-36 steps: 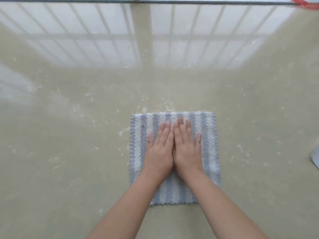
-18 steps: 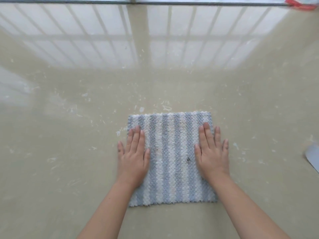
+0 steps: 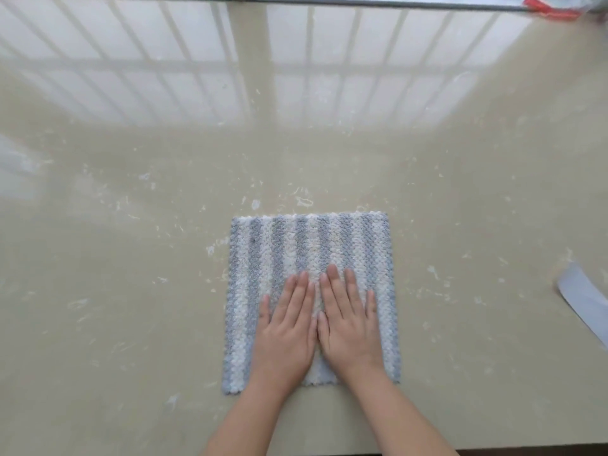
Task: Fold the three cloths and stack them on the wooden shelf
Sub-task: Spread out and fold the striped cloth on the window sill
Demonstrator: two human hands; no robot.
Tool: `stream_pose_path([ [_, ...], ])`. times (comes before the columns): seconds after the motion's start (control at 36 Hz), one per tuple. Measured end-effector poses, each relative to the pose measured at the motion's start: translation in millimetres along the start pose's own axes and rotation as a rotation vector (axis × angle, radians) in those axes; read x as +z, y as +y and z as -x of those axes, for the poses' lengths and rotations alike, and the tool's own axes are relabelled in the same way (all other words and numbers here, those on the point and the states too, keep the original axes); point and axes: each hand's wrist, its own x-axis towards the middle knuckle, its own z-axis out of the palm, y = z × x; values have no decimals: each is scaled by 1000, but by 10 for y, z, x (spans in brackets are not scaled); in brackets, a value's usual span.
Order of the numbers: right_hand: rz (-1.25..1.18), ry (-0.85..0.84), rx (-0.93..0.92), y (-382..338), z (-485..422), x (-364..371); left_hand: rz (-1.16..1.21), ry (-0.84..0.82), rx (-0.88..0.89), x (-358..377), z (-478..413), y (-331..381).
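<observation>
Grey-and-white striped fluffy square cloth (image 3: 309,255) lies flat on the glossy beige table top (image 3: 131,307), near the front edge & approx centre of view, stripes running away from the person. Single layer or folded: can't tell from above. On the near half of the cloth sit the left hand (image 3: 285,337) & right hand (image 3: 349,330), palms down, side by side, inner edges touching. Fingers (image 3: 332,284) are straight, close together, pointing away from the body. Nothing is curled or pinched, so both hands are flat & spread out, resting on the fabric w/o gripping it. Wrists cross the cloth's near edge, and bare forearms come in from the bottom of the frame. Far half of the cloth is uncovered, its far corners flat on the table.

Small white flecks & scuffs are scattered round the cloth, mostly to the left & behind it. Far part of the surface mirrors pale window bars. Flat grey strip (image 3: 584,301) lies at the right edge of view, well apart from the cloth, partly cut off. Red item (image 3: 547,9) sits at the far right corner, too blurred to ID
</observation>
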Motion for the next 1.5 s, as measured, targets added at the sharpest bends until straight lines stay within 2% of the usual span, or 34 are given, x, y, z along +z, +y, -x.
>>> stream_pose_path([
  [0.06, -8, -6, -1, 85, 13, -34, -10, 8, -33, -15, 49, -84],
  [0.22, 39, -2, 157, 383, 78, -69, -53, 23, -189, -124, 245, -433],
  [0.33, 20, -3, 250, 506, 119, -97, -95, 22, -191, -154, 308, -510],
  [0.42, 35, 13, 239, 444, 156, -149, -69, 59, -202, -170, 297, -394],
  [0.58, 12, 55, 26, -93, 392, -55, 7, 118, 50, 39, 373, 74],
  [0.64, 37, 28, 10, -164, 478, 37, 7, 94, 72, 120, 434, 135],
  [0.83, 16, -36, -24, 27, 459, 4, -63, 20, 32, 38, 463, 3],
  [1.06, 25, -53, 161, 472, 607, -135, -95, -45, -116, -140, 585, -376],
  [1.14, 11, -83, 192, 537, 630, -193, -92, 25, -151, -171, 641, -435],
  [1.22, -18, -61, 197, 503, 544, -281, -57, 172, -160, -250, 651, -354],
  [1.31, -94, 20, 143, 364, 280, -420, 46, 256, -65, -369, 598, -187],
  [1.36, -129, 54, 44, 238, 22, -522, 132, 272, -18, -412, 529, -80],
  [1.42, -112, 66, -59, 121, -247, -599, 166, 240, -35, -439, 437, 10],
  [1.5, -81, 26, -132, 12, -566, -656, 169, 97, -134, -486, 298, 88],
])
